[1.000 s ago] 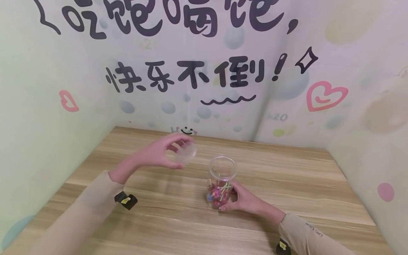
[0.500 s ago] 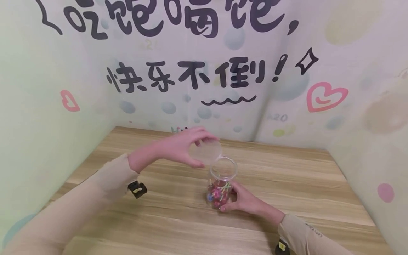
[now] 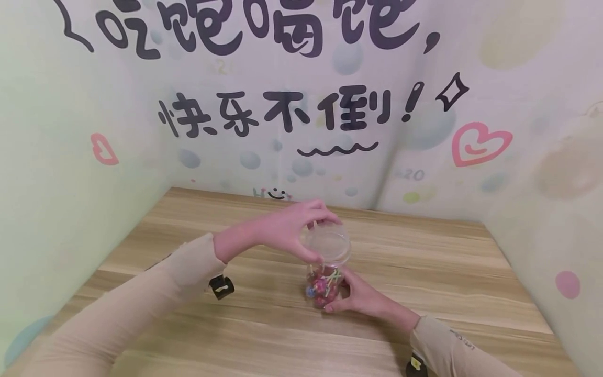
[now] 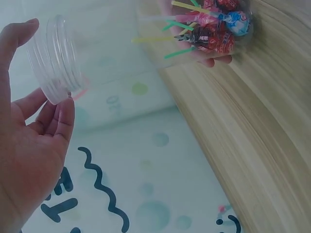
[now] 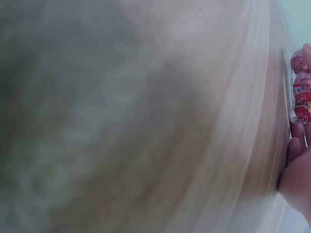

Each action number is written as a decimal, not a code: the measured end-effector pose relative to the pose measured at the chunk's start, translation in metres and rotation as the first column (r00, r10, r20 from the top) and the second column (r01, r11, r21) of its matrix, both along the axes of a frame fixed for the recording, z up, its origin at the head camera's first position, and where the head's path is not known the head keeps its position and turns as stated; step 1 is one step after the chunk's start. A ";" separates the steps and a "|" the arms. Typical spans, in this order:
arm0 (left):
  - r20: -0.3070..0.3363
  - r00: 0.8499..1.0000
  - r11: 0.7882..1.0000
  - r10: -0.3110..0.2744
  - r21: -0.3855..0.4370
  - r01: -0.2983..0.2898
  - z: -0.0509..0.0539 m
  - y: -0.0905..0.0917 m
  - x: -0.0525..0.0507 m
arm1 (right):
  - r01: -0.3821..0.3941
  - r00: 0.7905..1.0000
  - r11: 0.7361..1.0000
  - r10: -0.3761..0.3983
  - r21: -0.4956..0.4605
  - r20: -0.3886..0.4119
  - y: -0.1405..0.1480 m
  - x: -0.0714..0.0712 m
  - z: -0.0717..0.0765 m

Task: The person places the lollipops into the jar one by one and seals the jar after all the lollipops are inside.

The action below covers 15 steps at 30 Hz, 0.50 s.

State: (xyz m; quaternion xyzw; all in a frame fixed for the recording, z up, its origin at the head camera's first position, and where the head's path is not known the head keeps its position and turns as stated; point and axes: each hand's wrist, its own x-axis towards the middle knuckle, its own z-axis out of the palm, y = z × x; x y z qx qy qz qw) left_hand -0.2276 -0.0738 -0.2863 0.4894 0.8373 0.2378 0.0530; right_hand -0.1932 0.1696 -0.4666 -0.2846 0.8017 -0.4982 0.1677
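A clear plastic jar (image 3: 313,272) stands upright on the table, its lower part filled with several wrapped lollipops (image 3: 321,286) with yellow and green sticks. My right hand (image 3: 360,296) grips the jar low on its right side. Over the jar's mouth, my left hand (image 3: 294,230) holds a clear lid (image 3: 327,242) by its edge between thumb and fingers. In the left wrist view the lid (image 4: 53,60) is at the jar's mouth; whether it is fully seated I cannot tell. The right wrist view catches only part of the right hand (image 5: 297,174) and some red-wrapped lollipops (image 5: 302,90).
The wood-grain table (image 3: 226,330) runs back to a printed wall covering (image 3: 282,167) with dark lettering, and similar sheets flank it on both sides. Dark wrist straps (image 3: 221,287) sit at the beige sleeves.
My left hand has carried the lid rightward from beside the jar, then lowered it onto the mouth. The right hand and the jar have stayed in place.
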 end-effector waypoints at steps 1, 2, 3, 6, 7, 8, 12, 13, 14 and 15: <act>-0.004 1.000 1.000 -0.002 0.003 0.002 -0.001 0.001 0.000 | 0.000 1.000 1.000 0.000 0.000 0.001 0.000 0.000 0.000; -0.008 1.000 1.000 -0.005 0.007 0.005 -0.002 0.002 0.000 | 0.001 1.000 1.000 -0.001 0.003 0.000 0.000 0.000 0.000; -0.012 1.000 1.000 -0.005 0.009 0.005 -0.003 0.002 0.000 | 0.002 1.000 1.000 -0.002 0.002 0.002 -0.001 0.001 0.000; -0.025 1.000 1.000 -0.011 0.022 0.012 -0.006 0.003 -0.001 | 0.002 1.000 1.000 -0.002 -0.004 0.014 -0.001 0.002 0.000; -0.026 1.000 0.999 -0.015 0.028 0.015 -0.008 0.003 -0.001 | 0.004 1.000 1.000 -0.004 -0.005 0.017 -0.001 0.002 0.000; -0.027 1.000 0.999 -0.015 0.033 0.016 -0.009 0.003 -0.001 | 0.006 1.000 1.000 -0.006 -0.007 0.021 -0.001 0.002 0.000; -0.045 0.999 0.998 -0.011 0.054 0.013 -0.012 0.003 0.000 | 0.015 0.999 1.000 -0.014 -0.005 0.034 -0.001 0.003 0.000; -0.043 0.999 0.998 -0.001 0.058 0.004 -0.013 0.003 0.001 | 0.017 0.999 1.000 -0.017 -0.003 0.035 -0.001 0.003 0.000; -0.043 0.999 0.998 0.013 0.059 -0.010 -0.014 0.003 0.002 | 0.017 0.999 1.000 -0.017 -0.002 0.037 -0.001 0.003 0.000; -0.040 0.999 0.998 0.025 0.063 -0.022 -0.015 0.002 0.003 | 0.016 0.999 1.000 -0.016 -0.001 0.038 -0.001 0.002 0.000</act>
